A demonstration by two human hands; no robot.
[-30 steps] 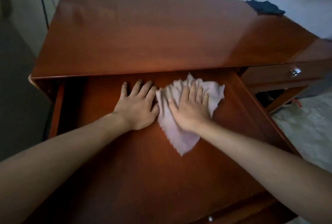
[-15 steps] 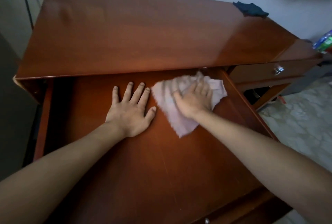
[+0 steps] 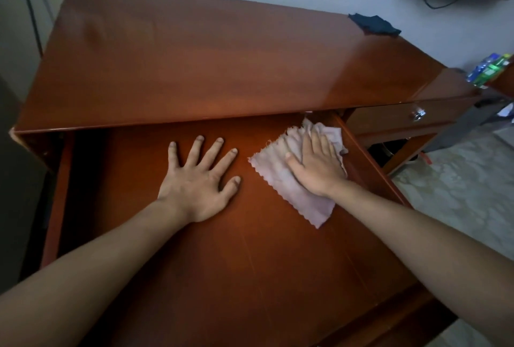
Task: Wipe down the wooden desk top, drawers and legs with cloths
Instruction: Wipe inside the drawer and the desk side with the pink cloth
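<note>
Dark cloth (image 3: pixel 374 24) on wooden desk (image 3: pixel 211 62)

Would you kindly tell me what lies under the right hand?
A pale pink cloth lies under the right hand, flat on the open drawer's floor. The wood beneath the cloth is covered.

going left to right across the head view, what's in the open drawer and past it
left hand flat on the wooden drawer floor → pale pink zigzag-edged cloth → right hand pressing it → small closed drawer's silver knob

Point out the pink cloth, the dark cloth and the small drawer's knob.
pink cloth (image 3: pixel 281 176), head view, bare part left of the hand.
dark cloth (image 3: pixel 374 24), head view, its middle.
knob (image 3: pixel 418 114), head view, metal face.
</note>
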